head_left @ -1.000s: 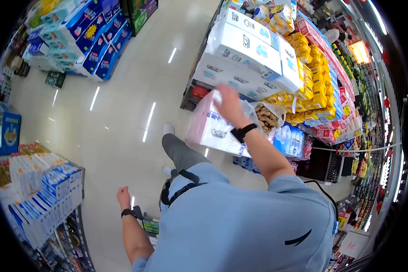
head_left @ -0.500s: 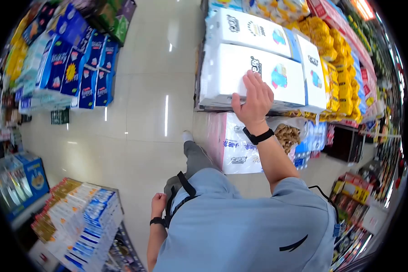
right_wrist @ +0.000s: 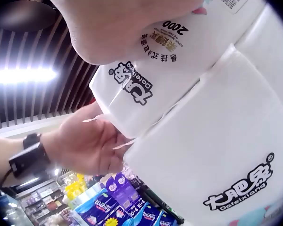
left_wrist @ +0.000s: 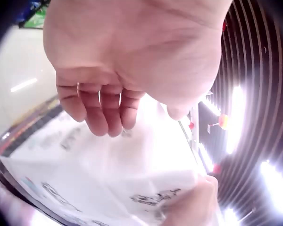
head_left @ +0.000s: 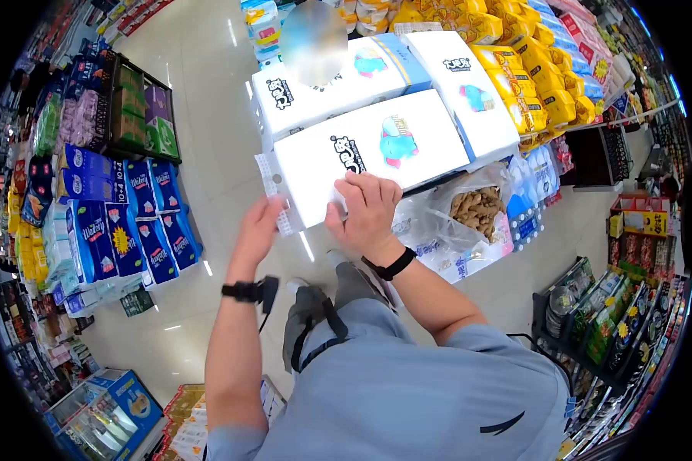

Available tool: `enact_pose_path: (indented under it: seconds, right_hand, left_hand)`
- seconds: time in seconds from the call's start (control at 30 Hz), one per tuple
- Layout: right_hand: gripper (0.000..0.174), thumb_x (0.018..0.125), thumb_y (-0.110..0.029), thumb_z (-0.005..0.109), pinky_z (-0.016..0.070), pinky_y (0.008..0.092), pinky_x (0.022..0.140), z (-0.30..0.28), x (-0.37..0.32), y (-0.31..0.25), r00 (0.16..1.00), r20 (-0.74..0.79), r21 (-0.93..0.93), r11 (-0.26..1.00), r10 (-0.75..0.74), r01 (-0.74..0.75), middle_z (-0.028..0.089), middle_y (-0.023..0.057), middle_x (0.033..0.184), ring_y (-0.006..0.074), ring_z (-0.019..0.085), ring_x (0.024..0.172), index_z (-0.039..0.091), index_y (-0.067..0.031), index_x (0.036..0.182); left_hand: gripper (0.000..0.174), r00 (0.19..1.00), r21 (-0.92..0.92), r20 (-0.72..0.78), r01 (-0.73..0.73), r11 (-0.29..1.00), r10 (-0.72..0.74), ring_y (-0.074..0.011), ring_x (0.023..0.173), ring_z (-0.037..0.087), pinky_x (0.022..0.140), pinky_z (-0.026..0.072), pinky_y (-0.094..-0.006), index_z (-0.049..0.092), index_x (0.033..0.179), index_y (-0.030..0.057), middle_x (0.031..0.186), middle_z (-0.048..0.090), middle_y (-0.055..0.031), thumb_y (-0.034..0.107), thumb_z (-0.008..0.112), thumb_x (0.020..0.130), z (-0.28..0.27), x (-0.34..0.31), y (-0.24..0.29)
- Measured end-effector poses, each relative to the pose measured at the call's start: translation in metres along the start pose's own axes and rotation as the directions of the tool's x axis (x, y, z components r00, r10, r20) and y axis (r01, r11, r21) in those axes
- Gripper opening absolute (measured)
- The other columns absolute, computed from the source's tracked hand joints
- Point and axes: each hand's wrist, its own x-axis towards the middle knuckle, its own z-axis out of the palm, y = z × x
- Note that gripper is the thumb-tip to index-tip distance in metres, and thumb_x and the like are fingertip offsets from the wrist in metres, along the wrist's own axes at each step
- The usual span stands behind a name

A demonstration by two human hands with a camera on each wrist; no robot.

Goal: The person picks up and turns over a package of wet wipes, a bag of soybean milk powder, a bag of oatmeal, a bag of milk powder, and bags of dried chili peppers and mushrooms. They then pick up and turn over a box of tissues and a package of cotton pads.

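A white soft-pack of tissues with a blue cartoon elephant lies at the near side of a stack of like packs. My right hand rests on its near edge, fingers bent lightly over the top; the right wrist view hides those fingertips. Beside the pack's left end is my left hand, close to a clear plastic end flap. In the left wrist view that hand has loosely bent fingers with nothing in them. In the right wrist view it overlaps the thin flaps at the pack ends.
Another white pack lies crosswise to the right, with yellow packs beyond it. Below the stack's near side is a bag of ginger. Blue packs are piled across the aisle floor to the left.
My left hand has come up from beside my leg to the pack's left end. The right hand has shifted from the pack's top to its near edge.
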Motion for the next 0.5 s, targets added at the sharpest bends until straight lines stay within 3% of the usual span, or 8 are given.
enact_pose_path:
  seconds: [0.1, 0.17, 0.2, 0.33, 0.43, 0.5]
  right_hand:
    - [0.034, 0.076, -0.030, 0.071, 0.0354, 0.0434, 0.093, -0.002, 0.001, 0.002, 1.000, 0.000, 0.002, 1.000, 0.024, -0.024, 0.061, 0.0044, 0.112, 0.0262, 0.053, 0.102, 0.067, -0.0120, 0.105]
    - [0.033, 0.076, -0.027, 0.070, 0.0352, 0.0435, 0.094, -0.006, -0.001, 0.002, 0.999, 0.005, 0.012, 0.999, 0.042, -0.042, 0.062, 0.0056, 0.116, 0.0277, 0.054, 0.105, 0.067, -0.0122, 0.106]
    - [0.032, 0.077, -0.027, 0.070, 0.0354, 0.0433, 0.094, -0.008, -0.001, 0.001, 0.999, 0.009, 0.011, 0.999, 0.044, -0.044, 0.063, 0.0056, 0.115, 0.0277, 0.054, 0.105, 0.067, -0.0122, 0.105]
    - [0.030, 0.078, -0.026, 0.071, 0.0355, 0.0434, 0.093, -0.012, 0.002, -0.008, 0.998, 0.013, 0.007, 0.998, 0.062, -0.062, 0.062, 0.0057, 0.112, 0.0275, 0.053, 0.101, 0.067, -0.0112, 0.103]
    - [0.030, 0.077, -0.023, 0.073, 0.0372, 0.0441, 0.094, -0.033, 0.022, -0.019, 0.981, 0.158, 0.023, 0.992, 0.116, -0.122, 0.062, 0.0076, 0.113, 0.0293, 0.054, 0.104, 0.068, -0.0088, 0.103]
    - [0.031, 0.077, -0.021, 0.075, 0.0398, 0.0452, 0.094, -0.050, 0.029, -0.024, 0.952, 0.297, 0.116, 0.986, 0.079, -0.118, 0.062, 0.0097, 0.114, 0.0310, 0.055, 0.109, 0.068, -0.0059, 0.104]
  left_hand:
    - [0.051, 1.000, 0.102, -0.013, 0.001, 0.995, 0.001, -0.0148, 0.086, 0.064, 0.076, 0.0514, -0.0311, 0.066, 0.113, -0.0043, 0.097, 0.071, -0.0084, 0.043, 0.046, 0.109, 0.036, 0.021, 0.004]
    - [0.051, 0.988, -0.080, -0.152, -0.010, 0.997, -0.003, -0.0173, 0.092, 0.066, 0.081, 0.0522, -0.0330, 0.066, 0.117, -0.0061, 0.104, 0.072, -0.0113, 0.039, 0.043, 0.111, 0.052, 0.018, -0.001]
    - [0.049, 0.986, -0.050, -0.168, 0.004, 0.999, -0.012, -0.0176, 0.097, 0.067, 0.085, 0.0524, -0.0332, 0.063, 0.124, -0.0062, 0.109, 0.073, -0.0137, 0.035, 0.041, 0.112, 0.055, 0.017, -0.004]
    - [0.046, 0.977, 0.003, -0.212, 0.023, 1.000, -0.022, -0.0165, 0.103, 0.065, 0.087, 0.0520, -0.0329, 0.060, 0.130, -0.0058, 0.116, 0.070, -0.0138, 0.033, 0.042, 0.112, 0.046, 0.009, -0.010]
    - [0.044, 0.987, -0.146, -0.150, -0.073, 0.987, 0.050, -0.0156, 0.108, 0.062, 0.092, 0.0503, -0.0319, 0.056, 0.136, -0.0040, 0.123, 0.067, -0.0116, 0.030, 0.045, 0.111, 0.036, 0.000, -0.008]
    - [0.043, 0.999, -0.455, -0.038, 0.017, 0.890, -0.039, -0.0153, 0.110, 0.061, 0.096, 0.0483, -0.0306, 0.055, 0.138, -0.0024, 0.123, 0.065, -0.0086, 0.029, 0.048, 0.110, 0.034, -0.015, -0.013]
